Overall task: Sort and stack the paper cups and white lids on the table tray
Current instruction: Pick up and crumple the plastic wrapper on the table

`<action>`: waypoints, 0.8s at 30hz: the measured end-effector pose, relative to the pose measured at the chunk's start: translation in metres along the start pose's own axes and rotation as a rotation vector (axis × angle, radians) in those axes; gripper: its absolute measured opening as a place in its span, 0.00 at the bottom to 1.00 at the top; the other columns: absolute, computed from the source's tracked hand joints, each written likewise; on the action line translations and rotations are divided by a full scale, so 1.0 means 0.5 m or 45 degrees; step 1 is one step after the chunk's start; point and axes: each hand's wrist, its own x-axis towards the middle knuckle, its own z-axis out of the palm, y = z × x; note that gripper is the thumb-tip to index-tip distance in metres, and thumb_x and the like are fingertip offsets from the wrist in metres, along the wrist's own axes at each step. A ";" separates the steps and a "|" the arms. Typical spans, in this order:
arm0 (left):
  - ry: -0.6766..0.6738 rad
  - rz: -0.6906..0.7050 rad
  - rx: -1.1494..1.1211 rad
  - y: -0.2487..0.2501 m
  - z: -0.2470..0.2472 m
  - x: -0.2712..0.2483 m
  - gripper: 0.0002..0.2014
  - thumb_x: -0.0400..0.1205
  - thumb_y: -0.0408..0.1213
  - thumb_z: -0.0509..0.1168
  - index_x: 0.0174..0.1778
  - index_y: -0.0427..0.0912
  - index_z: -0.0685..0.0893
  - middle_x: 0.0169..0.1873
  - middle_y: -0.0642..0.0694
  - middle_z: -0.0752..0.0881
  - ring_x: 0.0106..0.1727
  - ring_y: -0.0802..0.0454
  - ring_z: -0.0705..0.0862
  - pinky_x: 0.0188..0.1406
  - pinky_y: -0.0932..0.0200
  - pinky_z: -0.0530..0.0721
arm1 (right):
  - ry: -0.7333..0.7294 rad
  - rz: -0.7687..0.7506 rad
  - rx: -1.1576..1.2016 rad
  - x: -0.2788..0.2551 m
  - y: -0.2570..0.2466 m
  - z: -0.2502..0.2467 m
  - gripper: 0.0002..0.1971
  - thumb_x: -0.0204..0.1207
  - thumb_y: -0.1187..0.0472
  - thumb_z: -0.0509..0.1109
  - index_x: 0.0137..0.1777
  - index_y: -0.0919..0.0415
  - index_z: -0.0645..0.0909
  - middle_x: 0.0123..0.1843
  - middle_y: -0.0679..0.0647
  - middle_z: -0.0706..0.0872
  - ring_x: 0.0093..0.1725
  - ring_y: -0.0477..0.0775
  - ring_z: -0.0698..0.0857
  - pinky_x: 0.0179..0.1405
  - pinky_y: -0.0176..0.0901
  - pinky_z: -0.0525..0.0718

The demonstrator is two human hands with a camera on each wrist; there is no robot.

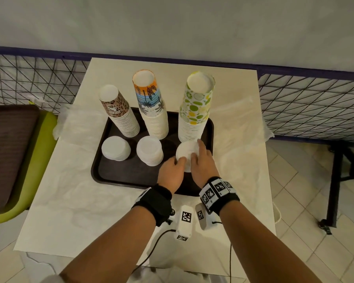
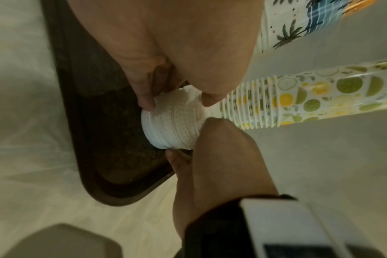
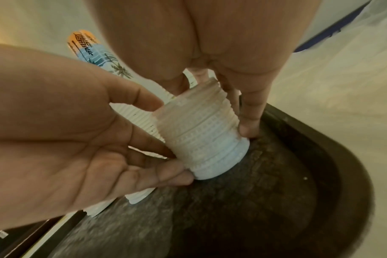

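A dark tray (image 1: 131,172) holds three tall cup stacks: leopard print (image 1: 119,113), palm print (image 1: 151,111) and lime print (image 1: 194,111). In front of them are three white lid stacks: left (image 1: 116,148), middle (image 1: 149,150) and right (image 1: 185,153). My left hand (image 1: 177,160) grips the right lid stack from its near left side. My right hand (image 1: 196,149) holds it from the right, index finger over the top. In the wrist views the ribbed lid stack (image 2: 172,122) (image 3: 203,139) leans, its lower end at the tray (image 3: 276,192), pinched between the left hand (image 2: 177,99) and the right hand (image 3: 210,104).
The tray sits on a cream table (image 1: 110,211) covered with clear plastic sheet. A wire mesh fence (image 1: 315,103) runs behind it. A green seat with a brown cushion (image 1: 12,152) stands at the left. A black frame leg (image 1: 335,180) stands on the tiled floor at the right.
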 end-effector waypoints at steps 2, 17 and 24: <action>0.012 -0.018 -0.046 0.004 -0.001 -0.005 0.25 0.75 0.62 0.58 0.50 0.45 0.86 0.42 0.47 0.87 0.53 0.41 0.87 0.60 0.40 0.86 | 0.027 0.029 0.078 0.002 0.005 -0.006 0.27 0.90 0.58 0.55 0.88 0.54 0.56 0.80 0.67 0.70 0.74 0.68 0.75 0.69 0.53 0.75; -0.366 0.551 0.930 -0.066 0.099 -0.136 0.21 0.85 0.50 0.66 0.75 0.59 0.75 0.57 0.55 0.78 0.53 0.55 0.84 0.49 0.61 0.83 | 0.227 0.247 -0.755 0.145 0.200 -0.191 0.10 0.83 0.61 0.68 0.62 0.51 0.82 0.66 0.58 0.77 0.68 0.67 0.74 0.66 0.67 0.78; -0.506 0.626 1.509 -0.060 0.213 -0.070 0.33 0.89 0.46 0.62 0.89 0.54 0.57 0.79 0.42 0.64 0.71 0.37 0.74 0.65 0.39 0.85 | 0.714 -0.065 -0.393 0.128 0.167 -0.258 0.06 0.83 0.60 0.70 0.55 0.56 0.87 0.54 0.56 0.86 0.59 0.65 0.81 0.57 0.63 0.83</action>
